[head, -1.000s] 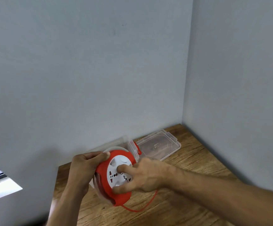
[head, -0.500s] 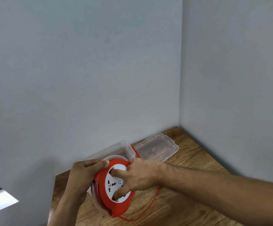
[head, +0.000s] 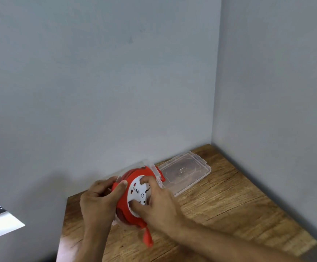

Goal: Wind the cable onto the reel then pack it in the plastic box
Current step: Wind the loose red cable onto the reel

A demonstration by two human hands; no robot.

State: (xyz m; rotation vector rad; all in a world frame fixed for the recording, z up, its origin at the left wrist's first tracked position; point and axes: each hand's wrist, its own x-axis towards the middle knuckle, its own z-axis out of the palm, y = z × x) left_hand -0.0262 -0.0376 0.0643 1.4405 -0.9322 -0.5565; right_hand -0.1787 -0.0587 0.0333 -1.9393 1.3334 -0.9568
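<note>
Reel in both hands (above table)

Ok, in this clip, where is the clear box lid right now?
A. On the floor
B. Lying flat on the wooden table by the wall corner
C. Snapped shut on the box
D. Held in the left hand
B: the clear lid lies flat on the wooden table near the corner, while both hands hold the reel.

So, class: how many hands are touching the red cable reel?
2: the left hand grips the reel at its left rim; the right hand presses fingers on its white face.
</note>
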